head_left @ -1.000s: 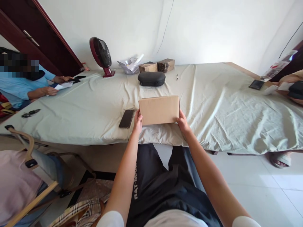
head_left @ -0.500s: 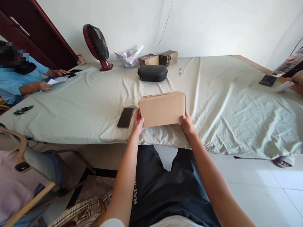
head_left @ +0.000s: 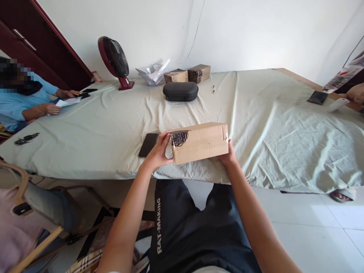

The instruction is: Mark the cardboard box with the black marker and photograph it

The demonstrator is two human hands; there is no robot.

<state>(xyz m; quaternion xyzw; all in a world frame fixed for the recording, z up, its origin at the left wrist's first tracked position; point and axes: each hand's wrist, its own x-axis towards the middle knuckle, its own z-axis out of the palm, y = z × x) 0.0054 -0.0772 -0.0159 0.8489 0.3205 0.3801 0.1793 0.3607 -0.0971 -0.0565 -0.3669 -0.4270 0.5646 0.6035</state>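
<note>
Between my two hands is a brown cardboard box (head_left: 200, 146), held just above the table's front part. Its long side faces me, with a dark scribbled patch at the upper left corner. My left hand (head_left: 158, 151) is closed on the box's left end, thumb low and fingers at the upper edge. At the opposite end my right hand (head_left: 228, 154) grips the lower right corner, its fingers partly hidden under the box. A dark smartphone (head_left: 148, 145) lies on the cloth just left of my left hand.
Behind the box, a black zip case (head_left: 180, 91) stands before two patterned cardboard boxes (head_left: 199, 73). A red fan (head_left: 115, 60) is at the back left. A person in blue (head_left: 25, 100) holds paper at the left. A pen (head_left: 214, 89) and another phone (head_left: 317, 97) lie on the right.
The box has turned so that a narrower side with the dark scribble now faces me. My left hand has shifted up its end, and my right hand has slipped lower beneath the corner.
</note>
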